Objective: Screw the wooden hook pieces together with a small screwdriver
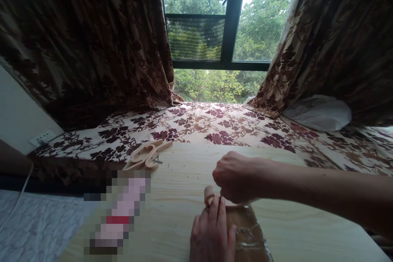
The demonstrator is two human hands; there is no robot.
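A pale tan strip of bendy, leather-like material lies with one end curled up at the far edge of a brown block that has a shiny, clear covering. My left hand rests palm down by the block's left side, fingers stretched forward against the strip and thumb apart. Just beyond, my right hand reaches in from the right, closed in a fist above the strip. Whatever the fist holds is hidden from view.
Everything stands on a pale wooden table. More curled tan strips lie at its far left, with small dark metal bits beside them. A pixelated pink item is at left. Beyond are a floral-covered ledge, a white plastic bag and a window.
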